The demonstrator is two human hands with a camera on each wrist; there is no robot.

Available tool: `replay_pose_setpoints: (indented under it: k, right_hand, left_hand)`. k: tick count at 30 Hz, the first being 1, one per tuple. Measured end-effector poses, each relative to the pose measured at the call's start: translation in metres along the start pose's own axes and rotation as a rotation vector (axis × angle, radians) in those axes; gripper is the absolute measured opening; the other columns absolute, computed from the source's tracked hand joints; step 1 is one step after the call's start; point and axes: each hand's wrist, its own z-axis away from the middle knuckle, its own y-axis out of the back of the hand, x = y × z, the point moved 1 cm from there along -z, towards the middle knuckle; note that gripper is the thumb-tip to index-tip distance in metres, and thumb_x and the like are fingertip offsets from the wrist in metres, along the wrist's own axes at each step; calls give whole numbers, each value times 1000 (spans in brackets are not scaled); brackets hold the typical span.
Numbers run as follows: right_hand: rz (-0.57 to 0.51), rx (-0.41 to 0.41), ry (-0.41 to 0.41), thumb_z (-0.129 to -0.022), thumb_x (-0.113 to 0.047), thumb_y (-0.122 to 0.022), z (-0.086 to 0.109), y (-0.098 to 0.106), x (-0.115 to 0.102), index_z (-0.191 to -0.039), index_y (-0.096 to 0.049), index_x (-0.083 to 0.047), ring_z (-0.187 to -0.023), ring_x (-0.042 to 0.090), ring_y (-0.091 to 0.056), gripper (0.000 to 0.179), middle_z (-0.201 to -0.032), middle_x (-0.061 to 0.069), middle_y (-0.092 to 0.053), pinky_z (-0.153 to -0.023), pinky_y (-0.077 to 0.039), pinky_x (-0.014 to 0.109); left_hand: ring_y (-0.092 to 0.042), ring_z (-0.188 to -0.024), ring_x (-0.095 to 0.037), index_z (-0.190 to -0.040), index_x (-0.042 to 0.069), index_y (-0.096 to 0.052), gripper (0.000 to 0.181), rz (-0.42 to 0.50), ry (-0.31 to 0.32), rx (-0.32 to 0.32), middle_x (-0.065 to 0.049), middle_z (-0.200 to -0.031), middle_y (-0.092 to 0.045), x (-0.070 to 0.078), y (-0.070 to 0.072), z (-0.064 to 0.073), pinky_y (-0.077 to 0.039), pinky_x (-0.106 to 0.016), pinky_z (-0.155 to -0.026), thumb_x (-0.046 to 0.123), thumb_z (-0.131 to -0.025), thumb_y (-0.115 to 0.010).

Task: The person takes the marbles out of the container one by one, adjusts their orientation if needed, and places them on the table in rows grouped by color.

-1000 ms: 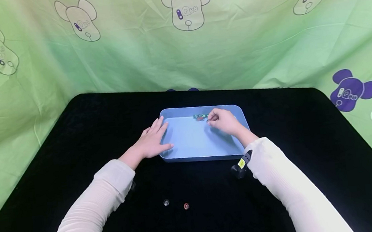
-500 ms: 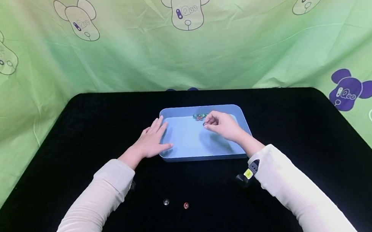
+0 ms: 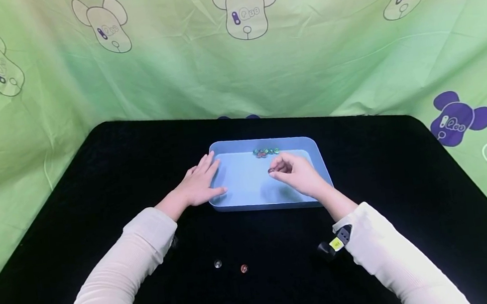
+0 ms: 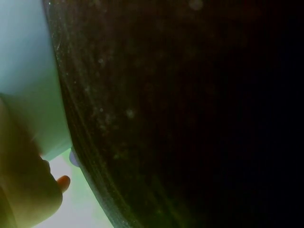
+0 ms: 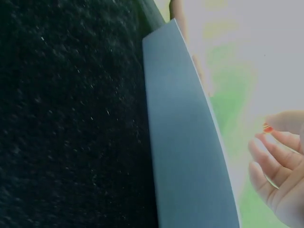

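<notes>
Right hand (image 3: 296,171) pinches a marble (image 3: 270,170) over the tray (image 3: 244,187); left hand (image 3: 195,186), fingers spread, touches its edge.

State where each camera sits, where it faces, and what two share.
Head: on the head, facing forward and down at the blue tray on the black table; left hand, right hand and white sleeves show.
Left wrist: on that wrist, facing mainly the table, with the tray at left; part of the left hand shows.
Right wrist: on that wrist, facing the table and the tray's outside; the right hand shows at right.
Shared: head and right wrist both show the right hand pinching a small piece.
</notes>
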Motion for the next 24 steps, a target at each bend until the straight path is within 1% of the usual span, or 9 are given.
replay_pose_setpoints:
  k: [9, 15, 21, 24]
  right_hand:
    - [-61, 11, 36, -80, -8, -60, 15, -2, -9, -88, -57, -1, -76, 17, -55, 11, -85, 8, -61, -65, -43, 26]
    - [-68, 0, 67, -79, -7, -61, 25, -5, -14, -87, -58, -2, -75, 15, -55, 10, -84, 6, -60, -66, -43, 26]
    - [-75, -11, 96, -78, -7, -62, 35, -8, -17, -86, -58, -5, -74, 13, -55, 9, -83, 2, -60, -65, -43, 27]
    - [-80, -22, 115, -78, -5, -62, 39, -9, -17, -85, -58, -6, -73, 12, -55, 8, -81, 1, -60, -66, -44, 27]
  left_hand:
    - [7, -129, -21, -139, 8, -11, 79, 5, 5, 3, -7, -144, 7, 0, -1, -1, -10, -46, -98, 51, -82, -44]
    - [7, -129, -21, -139, 9, -11, 80, -2, 6, 8, -7, -144, 7, -2, -2, -2, -10, -46, -98, 54, -82, -43]
    - [11, -128, -18, -139, 10, -10, 80, 5, 13, -4, -5, -144, 9, -2, -3, -2, -9, -46, -98, 54, -82, -43]
    - [10, -129, -19, -139, 9, -10, 80, 0, 12, -2, -6, -144, 8, -2, -3, -3, -9, -46, -98, 54, -82, -43]
